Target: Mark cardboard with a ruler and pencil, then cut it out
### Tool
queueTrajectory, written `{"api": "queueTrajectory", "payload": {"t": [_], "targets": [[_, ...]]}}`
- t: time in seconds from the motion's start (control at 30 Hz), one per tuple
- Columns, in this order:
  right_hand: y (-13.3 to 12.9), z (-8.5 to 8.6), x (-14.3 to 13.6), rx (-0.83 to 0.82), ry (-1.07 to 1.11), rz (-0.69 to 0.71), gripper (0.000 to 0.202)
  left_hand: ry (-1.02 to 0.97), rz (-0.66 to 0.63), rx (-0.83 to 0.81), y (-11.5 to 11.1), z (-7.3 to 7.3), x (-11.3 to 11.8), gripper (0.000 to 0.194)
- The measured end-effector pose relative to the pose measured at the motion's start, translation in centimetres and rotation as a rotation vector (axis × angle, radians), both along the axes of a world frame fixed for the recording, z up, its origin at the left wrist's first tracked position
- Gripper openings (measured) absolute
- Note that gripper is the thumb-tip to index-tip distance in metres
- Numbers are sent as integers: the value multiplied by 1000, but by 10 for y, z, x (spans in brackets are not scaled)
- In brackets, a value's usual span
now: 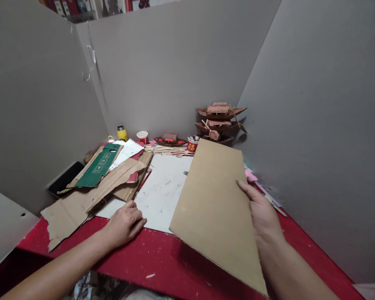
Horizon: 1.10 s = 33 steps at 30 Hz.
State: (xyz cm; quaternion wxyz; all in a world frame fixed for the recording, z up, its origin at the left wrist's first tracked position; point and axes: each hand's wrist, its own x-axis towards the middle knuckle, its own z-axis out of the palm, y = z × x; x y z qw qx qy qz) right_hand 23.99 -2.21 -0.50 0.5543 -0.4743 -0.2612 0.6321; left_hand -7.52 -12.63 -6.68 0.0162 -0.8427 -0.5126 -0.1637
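Observation:
My right hand [264, 214] grips a flat brown cardboard sheet [215, 208] by its right edge, thumb on the front face and the other fingers hidden behind. The sheet is tilted above the table and covers part of a white board [162, 187]. My left hand [127, 221] rests at the board's front edge with its fingers curled in; the inside of the hand is hidden. Beside it on the left lie torn cardboard pieces [71, 208], one with a green printed face [100, 166].
Thin wooden sticks [168, 150] lie at the back. Behind them stand a yellow bottle [122, 133], a white-rimmed cup [142, 137], a red cup [192, 144] and several model boats [218, 111]. Grey panels [175, 66] enclose the red-covered table [156, 254]. A black tray [65, 177] sits left.

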Motion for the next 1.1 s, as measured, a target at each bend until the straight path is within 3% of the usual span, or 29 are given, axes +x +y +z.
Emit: {"api": "queueTrajectory", "payload": {"t": [0.1,0.3,0.47,0.57,0.63,0.93,1.1], "targets": [[-4,10,-4,-202,155,-32,22,23,-21,2,2,-5,0,33],[-3,6,-5,-184,208,3,19,11,13,-26,-12,-6,2,33],[-8,-6,-14,15,148,315,24,-123,75,-104,-31,5,3,37],[-16,-13,-25,56,122,539,27,-252,160,-71,-30,14,3,37],[-19,-19,-32,71,100,609,29,-325,200,-28,-25,19,3,37],[-16,-39,-42,139,-22,640,55,-373,112,19,-2,15,17,34],[-16,-45,-42,159,-77,603,75,-321,17,39,8,22,33,12]]}}
